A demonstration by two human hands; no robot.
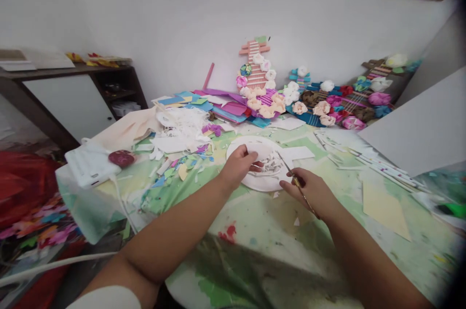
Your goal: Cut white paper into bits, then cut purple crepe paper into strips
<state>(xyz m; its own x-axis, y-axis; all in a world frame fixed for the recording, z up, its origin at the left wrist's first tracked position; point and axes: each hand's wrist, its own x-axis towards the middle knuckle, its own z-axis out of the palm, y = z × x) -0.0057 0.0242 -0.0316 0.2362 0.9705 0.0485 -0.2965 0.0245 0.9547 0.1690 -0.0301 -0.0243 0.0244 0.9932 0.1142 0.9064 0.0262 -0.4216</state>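
Observation:
A round white board [243, 143] lies in front of me, with a flat white strip [303, 153] reaching out from its right side. Small white scraps [271, 163] are heaped on the middle of the board. My left hand [238, 167] is over the board's left part, its fingers curled in beside the scraps; what they pinch, if anything, is hidden. In my right hand [307, 190] is a slim pointed tool [299, 186] with a grey tip and a gold-coloured middle, its kind unclear. The tool's tip points at the board's right side, near the scraps.
White shreds [178, 127] and coloured paper bits are piled on the left, near a white power bank [91, 165] with a cable. Flower-decorated guitar shapes [257, 76] stand along the wall. White sticks [386, 165] and a cream sheet [384, 207] lie on the right.

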